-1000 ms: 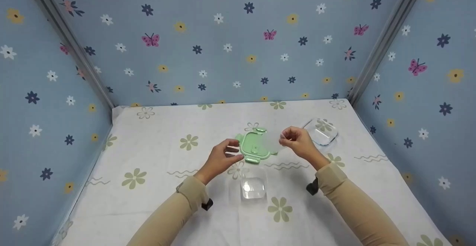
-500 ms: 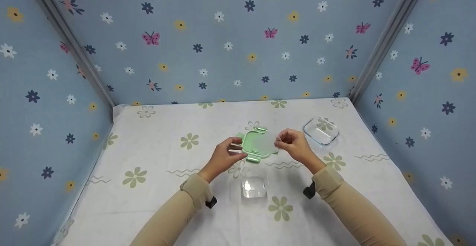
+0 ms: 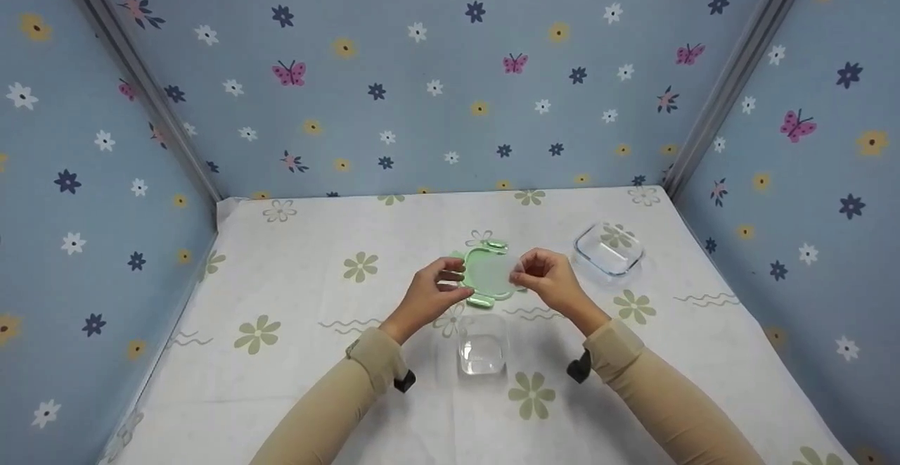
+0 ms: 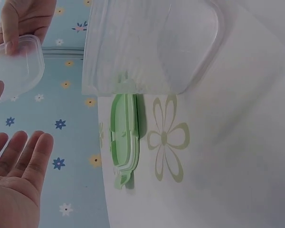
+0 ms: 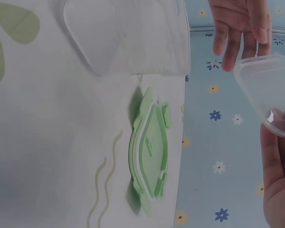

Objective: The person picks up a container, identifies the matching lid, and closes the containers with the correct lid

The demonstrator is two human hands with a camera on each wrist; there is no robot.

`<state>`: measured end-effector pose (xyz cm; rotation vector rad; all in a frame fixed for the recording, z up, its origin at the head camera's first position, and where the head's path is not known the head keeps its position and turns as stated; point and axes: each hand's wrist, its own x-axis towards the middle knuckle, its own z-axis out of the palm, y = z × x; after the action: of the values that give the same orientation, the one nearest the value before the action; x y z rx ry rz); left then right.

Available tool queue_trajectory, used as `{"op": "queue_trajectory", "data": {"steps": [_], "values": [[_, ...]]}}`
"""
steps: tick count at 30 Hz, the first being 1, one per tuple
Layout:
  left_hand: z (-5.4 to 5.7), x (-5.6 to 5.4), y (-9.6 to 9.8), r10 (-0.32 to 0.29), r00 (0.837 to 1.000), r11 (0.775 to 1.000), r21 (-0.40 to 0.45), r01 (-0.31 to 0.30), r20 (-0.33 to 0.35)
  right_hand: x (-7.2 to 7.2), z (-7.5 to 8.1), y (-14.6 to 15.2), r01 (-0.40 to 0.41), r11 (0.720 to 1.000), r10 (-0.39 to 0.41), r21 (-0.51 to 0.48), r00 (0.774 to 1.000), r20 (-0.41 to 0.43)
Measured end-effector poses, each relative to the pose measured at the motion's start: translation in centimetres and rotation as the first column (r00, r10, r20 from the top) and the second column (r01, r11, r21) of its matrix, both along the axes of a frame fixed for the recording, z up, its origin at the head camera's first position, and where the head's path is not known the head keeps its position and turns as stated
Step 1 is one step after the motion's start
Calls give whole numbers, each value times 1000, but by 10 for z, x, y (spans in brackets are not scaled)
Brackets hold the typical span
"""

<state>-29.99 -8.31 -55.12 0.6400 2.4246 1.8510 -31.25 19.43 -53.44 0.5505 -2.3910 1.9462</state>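
Observation:
My right hand (image 3: 552, 278) pinches a translucent plastic lid (image 4: 16, 66) by its edge, holding it up above the table. On the other side of that lid my left hand (image 3: 430, 295) has its fingers extended and spread, thumb apart, close to the lid's edge. Beneath and behind the lid lies a green snap lid (image 5: 152, 147) with side clips, partly covered by it in the head view. Nearer the body, a clear plastic container (image 3: 482, 352) stands on the table between the forearms.
A clear glass container (image 3: 610, 257) stands at the back right, beyond the right hand. White flowered cloth (image 3: 295, 373) covers the table. Blue patterned panels (image 3: 436, 64) with grey posts enclose the back and sides.
My right hand has carried the translucent lid leftward, over the green lid and nearer the left hand. The left hand has shifted slightly right. Both containers stay in place.

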Motion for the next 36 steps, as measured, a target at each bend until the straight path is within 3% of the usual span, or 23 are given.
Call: {"op": "queue_trajectory", "data": {"steps": [6,12,22,30,36], "values": [[2,1,2,-12,999,1000,6,13,-34,4,0,-8,-23,1000,23,-6,1000,-11],[2,2,5,-7,993,1000,15,9,-121,7,0,-12,-37,999,36,-26,998,-54],[6,5,8,69,969,997,3,-71,-238,9,1,-16,-41,998,39,-50,998,-45],[4,8,9,78,957,997,8,-79,-281,10,1,-16,-35,998,33,-45,999,-39],[2,10,9,72,938,996,-25,-86,-338,12,0,-16,-40,999,39,-28,998,-40]]}}
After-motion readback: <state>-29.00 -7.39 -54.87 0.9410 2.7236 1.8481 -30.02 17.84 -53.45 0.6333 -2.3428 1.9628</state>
